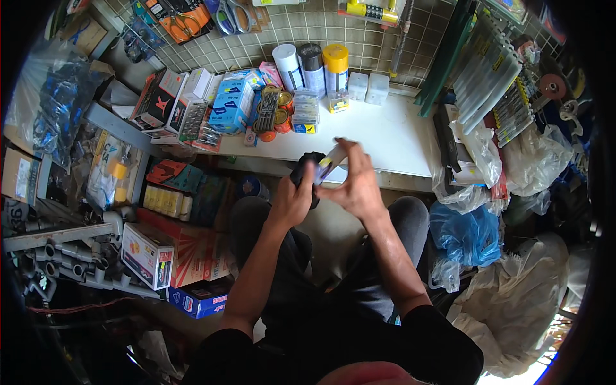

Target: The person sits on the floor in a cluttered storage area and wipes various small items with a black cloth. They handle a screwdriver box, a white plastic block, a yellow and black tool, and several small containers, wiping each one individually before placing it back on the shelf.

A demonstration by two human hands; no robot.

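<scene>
My left hand point(294, 195) is closed on a crumpled black cloth or bag point(308, 166), in front of the white shelf point(399, 139). A small box or pack with a purple and yellow print point(331, 163), blurred, lies between my two hands. My right hand point(358, 185) is at its right side, thumb and fingers spread around it; whether the fingers grip it cannot be told. On the shelf beyond stand small clear cases point(305, 110), orange-lidded tins point(282, 120) and a bundle of dark drill bits or rods point(266, 111).
Spray cans point(313, 70) and clear plastic boxes point(377, 89) stand against the wire grid. Blue boxes point(232, 106) are stacked at the shelf's left. Plastic bags point(464, 233) hang at the right. Cartons point(192, 250) and grey pipe fittings point(72, 257) fill the lower left.
</scene>
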